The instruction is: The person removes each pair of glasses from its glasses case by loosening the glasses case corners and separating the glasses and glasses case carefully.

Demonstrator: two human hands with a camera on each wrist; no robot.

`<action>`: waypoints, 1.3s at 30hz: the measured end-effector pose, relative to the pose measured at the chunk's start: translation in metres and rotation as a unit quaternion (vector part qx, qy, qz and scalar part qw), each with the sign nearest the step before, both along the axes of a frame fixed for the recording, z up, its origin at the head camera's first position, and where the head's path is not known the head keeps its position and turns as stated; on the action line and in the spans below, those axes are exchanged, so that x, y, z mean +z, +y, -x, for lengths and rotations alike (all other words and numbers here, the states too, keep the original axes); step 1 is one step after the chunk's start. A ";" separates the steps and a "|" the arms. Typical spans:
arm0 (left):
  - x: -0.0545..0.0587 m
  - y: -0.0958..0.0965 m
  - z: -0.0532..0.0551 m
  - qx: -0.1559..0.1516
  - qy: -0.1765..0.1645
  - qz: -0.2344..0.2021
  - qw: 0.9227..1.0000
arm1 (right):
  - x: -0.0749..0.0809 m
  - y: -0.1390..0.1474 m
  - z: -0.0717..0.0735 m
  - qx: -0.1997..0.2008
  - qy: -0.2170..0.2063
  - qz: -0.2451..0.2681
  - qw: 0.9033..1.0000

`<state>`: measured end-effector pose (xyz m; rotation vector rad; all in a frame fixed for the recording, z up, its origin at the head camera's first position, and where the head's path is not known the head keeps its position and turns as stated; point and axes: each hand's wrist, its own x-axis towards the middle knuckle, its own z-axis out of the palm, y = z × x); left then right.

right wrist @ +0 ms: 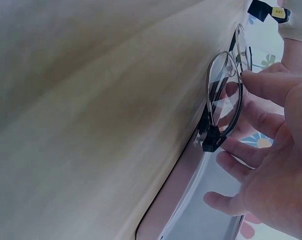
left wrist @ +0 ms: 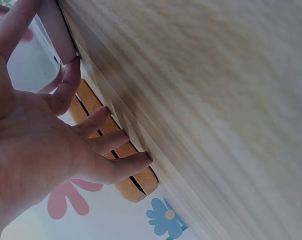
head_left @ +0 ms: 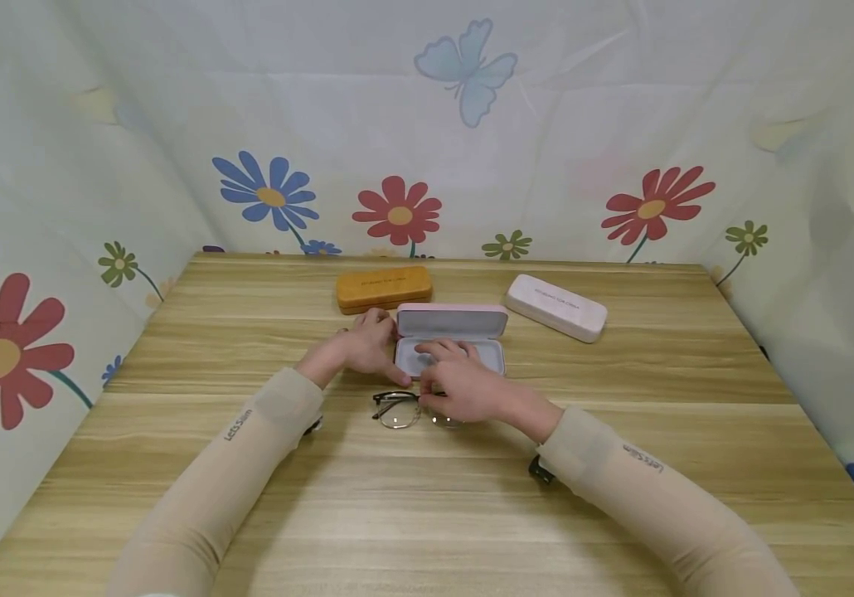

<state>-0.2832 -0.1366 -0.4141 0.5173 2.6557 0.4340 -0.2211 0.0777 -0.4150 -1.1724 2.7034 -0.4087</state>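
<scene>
A pink glasses case (head_left: pixel 452 320) with a grey lining lies open, its lid raised at the back. My left hand (head_left: pixel 366 344) holds the case's left end, thumb at the front corner and index finger bent against the side; its other fingers spread free in the left wrist view. My right hand (head_left: pixel 464 385) reaches over the case's front. Its thumb and index finger pinch a pair of glasses (right wrist: pixel 223 95) at the bridge. The glasses, with thin metal rims and dark upper frames, are just in front of the case. The right hand's remaining fingers extend over the case's lining.
Behind the left hand sits a closed orange glasses case (head_left: pixel 385 288). A closed white glasses case (head_left: pixel 556 308) lies at an angle to the back right. The wooden table (head_left: pixel 397 514) is bordered by a flower-printed curtain (head_left: pixel 546 166) at the back and sides.
</scene>
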 end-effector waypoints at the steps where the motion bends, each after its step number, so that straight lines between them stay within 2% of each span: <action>1: 0.000 0.000 0.000 0.000 0.000 0.001 1.000 | 0.000 0.001 0.000 0.001 0.000 0.003 1.000; 11: -0.002 0.000 0.000 -0.004 0.007 0.002 1.000 | 0.002 0.012 -0.002 0.011 0.000 0.039 0.999; 17: -0.001 0.000 -0.001 -0.004 0.008 0.003 1.000 | 0.004 0.018 -0.002 0.003 -0.021 0.062 0.998; 24: -0.002 0.000 0.001 -0.002 0.010 0.002 1.000 | 0.005 0.026 0.002 0.006 -0.001 0.095 0.995; 31: -0.002 0.000 0.001 0.001 0.010 0.001 1.000 | 0.008 0.034 0.003 -0.013 -0.014 0.121 0.993; 39: -0.001 0.000 -0.001 0.000 0.012 0.001 1.000 | 0.012 0.042 0.006 -0.014 0.000 0.160 0.987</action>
